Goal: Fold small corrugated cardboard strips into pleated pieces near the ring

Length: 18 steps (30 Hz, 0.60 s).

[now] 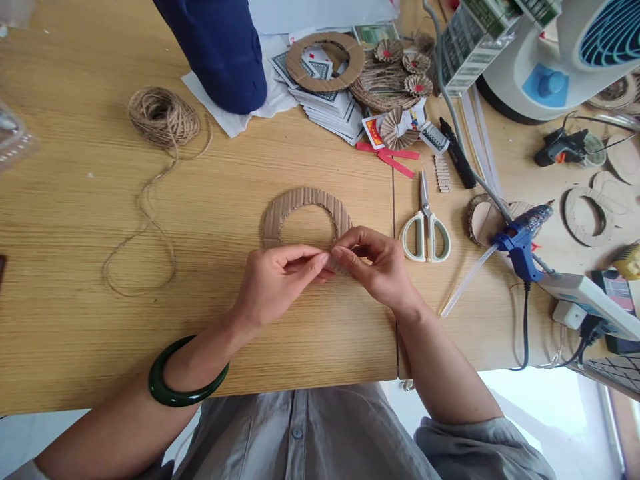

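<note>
- Our left hand (273,280) and right hand (381,267) pinch a small corrugated piece (342,268) between them — presumably for fine control.
- The cardboard ring (305,197) lies at their eleven o'clock, probably for easy reach.

Bright, soft light; faint shadows on the table (75,347); floor (555,407) glaring white; fingertips (344,256) perhaps slightly blurred.

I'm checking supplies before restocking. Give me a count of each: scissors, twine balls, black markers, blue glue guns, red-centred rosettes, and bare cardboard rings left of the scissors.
Scissors: 1
Twine ball: 1
Black marker: 1
Blue glue gun: 1
Red-centred rosettes: 3
Cardboard rings: 2, one partly hidden
Total: 9
</note>
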Each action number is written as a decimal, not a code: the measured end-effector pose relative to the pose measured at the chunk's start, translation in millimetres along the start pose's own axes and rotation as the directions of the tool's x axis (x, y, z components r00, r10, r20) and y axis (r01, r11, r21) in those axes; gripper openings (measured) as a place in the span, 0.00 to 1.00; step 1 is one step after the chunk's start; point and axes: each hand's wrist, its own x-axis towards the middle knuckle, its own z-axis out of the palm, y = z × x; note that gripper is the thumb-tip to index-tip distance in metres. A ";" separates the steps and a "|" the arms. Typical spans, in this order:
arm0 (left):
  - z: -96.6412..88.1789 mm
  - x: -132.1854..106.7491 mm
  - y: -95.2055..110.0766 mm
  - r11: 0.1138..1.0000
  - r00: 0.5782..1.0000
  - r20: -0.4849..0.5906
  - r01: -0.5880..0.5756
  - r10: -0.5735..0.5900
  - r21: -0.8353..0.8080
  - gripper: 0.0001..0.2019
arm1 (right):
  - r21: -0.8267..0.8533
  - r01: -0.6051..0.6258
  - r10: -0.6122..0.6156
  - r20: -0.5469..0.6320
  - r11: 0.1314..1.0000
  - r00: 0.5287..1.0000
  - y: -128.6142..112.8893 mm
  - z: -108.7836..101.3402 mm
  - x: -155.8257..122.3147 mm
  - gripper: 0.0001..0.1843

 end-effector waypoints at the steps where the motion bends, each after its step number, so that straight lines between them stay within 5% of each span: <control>1: 0.0 0.8 0.6 0.997 0.999 0.015 0.045 -0.044 -0.070 0.09 | 0.010 -0.014 0.014 -0.004 1.000 1.000 -0.3 -1.1 0.3 0.20; 5: -0.4 2.9 1.9 0.977 0.993 0.065 0.106 -0.096 -0.184 0.11 | 0.044 -0.035 0.035 0.008 0.998 0.999 -0.7 -3.6 0.3 0.20; 11: -2.3 2.7 2.0 0.990 0.987 0.139 0.097 -0.081 -0.107 0.07 | 0.027 -0.060 0.059 0.060 0.998 0.997 0.6 -1.2 1.2 0.21; 18: -2.1 2.9 2.8 0.994 0.998 -0.038 0.055 -0.058 -0.096 0.10 | -0.025 -0.114 0.116 0.083 0.993 0.990 -4.2 -3.4 2.7 0.24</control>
